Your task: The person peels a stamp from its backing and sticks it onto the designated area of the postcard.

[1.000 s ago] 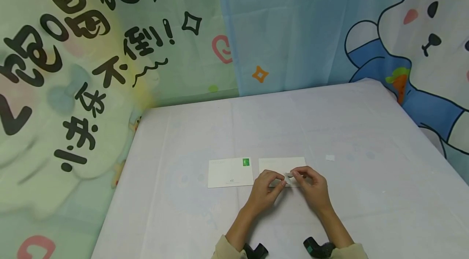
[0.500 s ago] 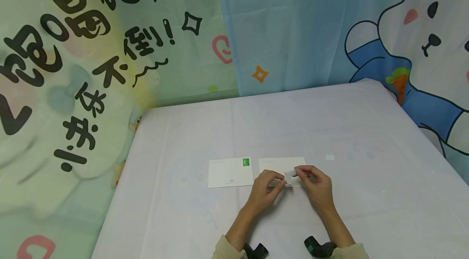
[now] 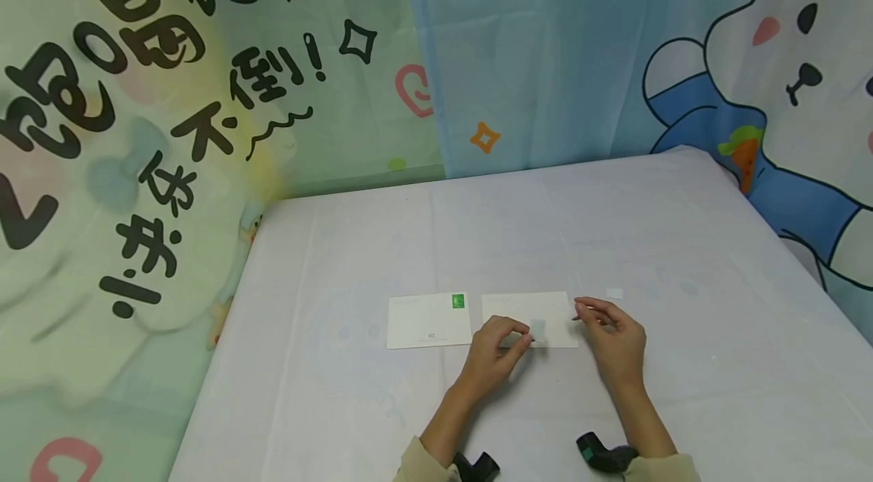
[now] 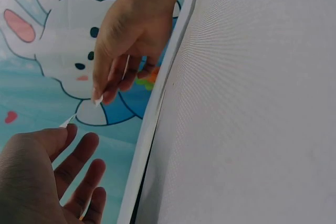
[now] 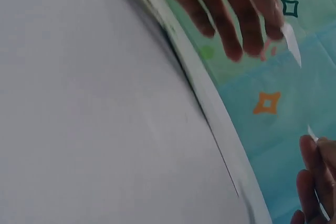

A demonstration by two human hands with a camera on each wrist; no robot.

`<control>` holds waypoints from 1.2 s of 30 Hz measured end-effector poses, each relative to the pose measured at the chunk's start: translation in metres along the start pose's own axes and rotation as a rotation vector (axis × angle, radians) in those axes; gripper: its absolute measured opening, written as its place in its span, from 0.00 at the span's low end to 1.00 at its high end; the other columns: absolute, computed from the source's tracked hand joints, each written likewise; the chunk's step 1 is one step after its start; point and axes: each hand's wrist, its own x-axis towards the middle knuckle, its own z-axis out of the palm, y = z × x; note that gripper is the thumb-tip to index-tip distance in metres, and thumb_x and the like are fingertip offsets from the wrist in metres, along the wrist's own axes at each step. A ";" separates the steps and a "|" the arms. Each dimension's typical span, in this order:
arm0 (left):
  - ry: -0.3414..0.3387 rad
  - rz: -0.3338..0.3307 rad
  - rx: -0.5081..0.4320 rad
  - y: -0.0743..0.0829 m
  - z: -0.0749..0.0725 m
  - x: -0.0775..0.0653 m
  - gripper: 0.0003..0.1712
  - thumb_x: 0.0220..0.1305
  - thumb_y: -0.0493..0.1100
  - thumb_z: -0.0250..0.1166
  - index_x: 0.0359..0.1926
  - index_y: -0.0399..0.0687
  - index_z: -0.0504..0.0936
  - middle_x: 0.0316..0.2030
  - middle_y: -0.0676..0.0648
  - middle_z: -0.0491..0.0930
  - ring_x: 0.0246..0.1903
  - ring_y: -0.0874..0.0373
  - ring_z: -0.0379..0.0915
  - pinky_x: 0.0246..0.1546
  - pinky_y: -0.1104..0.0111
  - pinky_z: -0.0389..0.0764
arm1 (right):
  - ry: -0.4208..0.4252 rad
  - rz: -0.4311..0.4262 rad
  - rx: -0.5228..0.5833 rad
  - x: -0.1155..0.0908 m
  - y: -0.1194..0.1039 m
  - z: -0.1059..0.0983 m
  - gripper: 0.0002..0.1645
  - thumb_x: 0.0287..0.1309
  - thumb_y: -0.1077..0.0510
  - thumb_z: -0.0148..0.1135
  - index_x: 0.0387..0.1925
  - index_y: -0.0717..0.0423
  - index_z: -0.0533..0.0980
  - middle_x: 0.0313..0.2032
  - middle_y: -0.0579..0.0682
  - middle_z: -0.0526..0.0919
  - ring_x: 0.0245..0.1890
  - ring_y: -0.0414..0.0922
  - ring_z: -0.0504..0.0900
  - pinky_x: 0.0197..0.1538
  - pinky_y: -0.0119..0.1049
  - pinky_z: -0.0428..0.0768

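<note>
My left hand pinches a small pale, thin square between thumb and index finger, over the right-hand white card. In the right wrist view this square shows as a white pointed sliver past the fingertips. My right hand is apart from the left, just beyond the card's right edge. Its thumb and index finger pinch a small white scrap, mostly covered by the fingertips. A second white card, with a green stamp in its top right corner, lies to the left.
A small white paper piece lies on the white-covered table, just beyond my right hand. Dark wrist cameras sit on both wrists, below beige sleeves. A printed curtain hangs behind the table.
My right hand has moved right and slightly away from me, drawing the small scrap off from the pale square. The left hand has stayed in place with the square, now seen more fully.
</note>
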 end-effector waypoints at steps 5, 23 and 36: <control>-0.005 -0.009 -0.009 0.000 0.000 0.001 0.08 0.66 0.44 0.57 0.38 0.45 0.79 0.36 0.51 0.81 0.42 0.62 0.73 0.44 0.74 0.71 | 0.062 0.051 -0.019 0.014 0.006 -0.017 0.10 0.53 0.57 0.67 0.37 0.58 0.82 0.24 0.50 0.84 0.26 0.35 0.76 0.27 0.25 0.64; -0.010 -0.046 -0.014 -0.002 0.001 0.000 0.08 0.66 0.44 0.57 0.39 0.45 0.79 0.36 0.51 0.80 0.42 0.62 0.72 0.44 0.74 0.71 | 0.237 0.014 -0.295 0.051 0.040 -0.054 0.12 0.55 0.53 0.64 0.35 0.59 0.81 0.21 0.45 0.84 0.38 0.36 0.78 0.40 0.30 0.64; -0.025 -0.082 -0.038 0.000 0.001 -0.001 0.09 0.66 0.45 0.56 0.39 0.45 0.79 0.34 0.52 0.81 0.41 0.63 0.72 0.42 0.74 0.71 | 0.161 -0.139 -0.521 0.052 0.051 -0.061 0.09 0.51 0.62 0.67 0.31 0.67 0.79 0.28 0.63 0.82 0.30 0.60 0.73 0.37 0.49 0.62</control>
